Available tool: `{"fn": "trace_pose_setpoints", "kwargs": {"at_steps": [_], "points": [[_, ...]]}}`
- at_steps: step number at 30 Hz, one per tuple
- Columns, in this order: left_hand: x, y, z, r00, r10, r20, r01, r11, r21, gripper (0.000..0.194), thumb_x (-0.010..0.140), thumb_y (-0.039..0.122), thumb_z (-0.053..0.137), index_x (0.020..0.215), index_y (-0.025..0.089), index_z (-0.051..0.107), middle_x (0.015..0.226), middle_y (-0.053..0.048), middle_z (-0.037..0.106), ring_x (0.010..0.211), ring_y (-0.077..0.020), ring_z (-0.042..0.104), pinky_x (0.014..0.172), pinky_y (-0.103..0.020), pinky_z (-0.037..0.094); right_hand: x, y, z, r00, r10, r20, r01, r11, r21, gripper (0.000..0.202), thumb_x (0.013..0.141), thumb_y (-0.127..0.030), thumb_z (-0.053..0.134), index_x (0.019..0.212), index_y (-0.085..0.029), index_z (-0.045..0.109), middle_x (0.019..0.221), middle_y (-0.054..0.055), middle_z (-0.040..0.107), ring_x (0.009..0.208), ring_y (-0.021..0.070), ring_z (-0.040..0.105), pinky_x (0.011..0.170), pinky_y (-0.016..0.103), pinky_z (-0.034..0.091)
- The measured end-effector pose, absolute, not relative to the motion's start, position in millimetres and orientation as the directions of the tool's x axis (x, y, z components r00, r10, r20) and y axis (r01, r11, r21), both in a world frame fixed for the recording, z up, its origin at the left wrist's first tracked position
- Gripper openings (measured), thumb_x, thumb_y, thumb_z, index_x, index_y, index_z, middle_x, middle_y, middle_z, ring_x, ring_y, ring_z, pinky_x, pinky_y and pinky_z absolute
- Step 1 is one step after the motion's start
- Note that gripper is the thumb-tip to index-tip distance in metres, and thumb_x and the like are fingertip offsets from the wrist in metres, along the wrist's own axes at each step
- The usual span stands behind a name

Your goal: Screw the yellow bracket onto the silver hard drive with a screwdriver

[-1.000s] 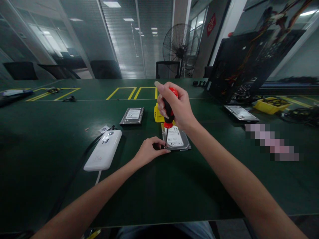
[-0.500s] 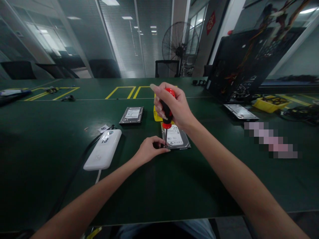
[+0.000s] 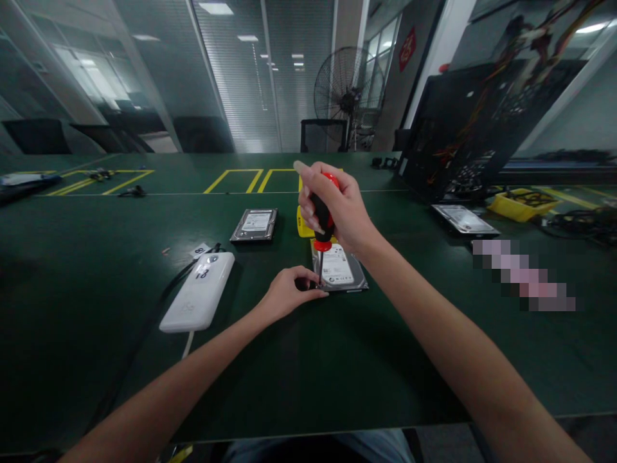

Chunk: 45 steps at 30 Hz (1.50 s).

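Observation:
A red and black screwdriver (image 3: 323, 225) stands nearly upright in my right hand (image 3: 346, 209), whose fingers are wrapped round its handle. Its shaft points down at the near left corner of a hard drive (image 3: 349, 275) that lies label up on the table. At that same corner, my left hand (image 3: 288, 289) holds the drive between thumb and fingers, close beside the screwdriver tip. The fingers hide the tip and whatever is under it. Just behind the drive is a yellow object (image 3: 303, 225), partly covered by my right hand.
A second hard drive (image 3: 255, 224) lies to the left, beyond a white power bank (image 3: 198, 292) with a cable. Rightward are a third drive (image 3: 465, 220), a yellow basket (image 3: 523, 204), black cables (image 3: 585, 222), a dark computer case (image 3: 441, 135) and a pixelated strip (image 3: 525, 276).
Both hands keep almost the same pose, with the screwdriver still on the drive's corner. The whole view has shifted very slightly.

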State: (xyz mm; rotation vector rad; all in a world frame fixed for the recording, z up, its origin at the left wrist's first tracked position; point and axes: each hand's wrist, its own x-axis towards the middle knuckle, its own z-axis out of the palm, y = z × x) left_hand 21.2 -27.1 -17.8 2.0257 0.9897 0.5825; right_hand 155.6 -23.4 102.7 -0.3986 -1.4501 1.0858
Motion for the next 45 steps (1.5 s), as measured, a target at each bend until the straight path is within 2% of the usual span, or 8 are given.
{"fn": "trace_pose_setpoints", "kwargs": {"at_steps": [8,20,30,45], "points": [[22.1,-28.3,-15.2,0.589,0.807,0.049,0.453,-0.379,0.807,0.032,0.072,0.044,0.069,0.090,0.017,0.069,0.085,-0.003,0.064,0.075,-0.0167,0.055,0.067,-0.028,0.040,155.0,-23.8,101.9,-0.227,0.780,0.583,-0.353,0.492,-0.796,0.036,0.081,-0.048,0.058,0.065,-0.020,0.041,0.049,-0.009,0.044,0.036,0.0012,0.036,0.033,0.018,0.025],[20.8,-28.1,-16.2,0.599,0.798,0.059,0.450,-0.397,0.800,0.034,0.073,0.046,0.067,0.092,0.018,0.070,0.087,-0.004,0.064,0.076,-0.0171,0.055,0.067,-0.029,0.041,155.4,-24.5,102.7,-0.218,0.795,0.566,-0.322,0.489,-0.810,0.039,0.077,-0.053,0.059,0.065,-0.020,0.042,0.049,-0.009,0.044,0.037,0.0019,0.036,0.034,0.018,0.026],[20.9,-26.5,-21.0,0.596,0.799,0.084,0.440,-0.412,0.798,0.038,0.072,0.049,0.067,0.093,0.017,0.070,0.085,-0.004,0.063,0.075,-0.0169,0.055,0.067,-0.029,0.041,153.9,-25.0,102.5,-0.232,0.779,0.582,-0.342,0.495,-0.799,0.037,0.079,-0.049,0.059,0.065,-0.020,0.042,0.049,-0.009,0.044,0.036,0.0021,0.036,0.034,0.019,0.026],[20.2,-26.2,-20.4,0.605,0.794,0.068,0.441,-0.405,0.801,0.037,0.073,0.049,0.067,0.094,0.018,0.069,0.088,-0.004,0.064,0.077,-0.0173,0.055,0.068,-0.029,0.041,154.2,-25.4,103.0,-0.204,0.799,0.565,-0.312,0.494,-0.811,0.038,0.077,-0.051,0.060,0.066,-0.021,0.042,0.050,-0.009,0.044,0.038,0.0022,0.037,0.034,0.018,0.027]]}}
